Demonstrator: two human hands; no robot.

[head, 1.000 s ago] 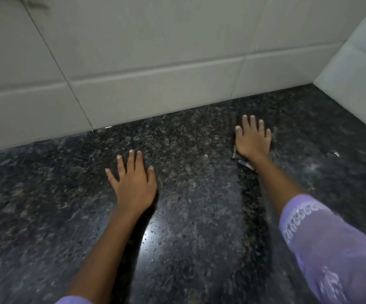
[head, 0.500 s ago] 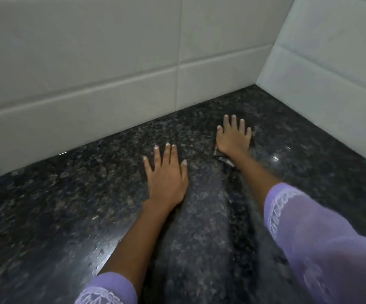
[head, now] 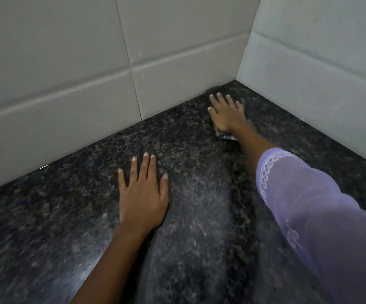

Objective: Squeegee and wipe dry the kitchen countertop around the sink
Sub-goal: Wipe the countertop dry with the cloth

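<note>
A dark speckled granite countertop [head: 72,216] fills the lower view. My right hand [head: 227,114] lies flat with straight fingers near the back corner, pressing a dark cloth [head: 224,134] onto the stone; only a folded edge of the cloth shows below the wrist. My left hand [head: 143,194] rests flat on the countertop in the middle, fingers spread, holding nothing. A duller, streaked band runs along the stone between the two arms. No sink or squeegee is in view.
White tiled walls [head: 68,80] rise behind the countertop and on the right [head: 320,73], meeting in a corner just beyond my right hand. A lilac sleeve [head: 309,205] covers my right forearm.
My right hand has slid the cloth farther back and right, toward the wall corner. The view has turned right, showing more of the right wall. My left hand stays flat on the stone.
</note>
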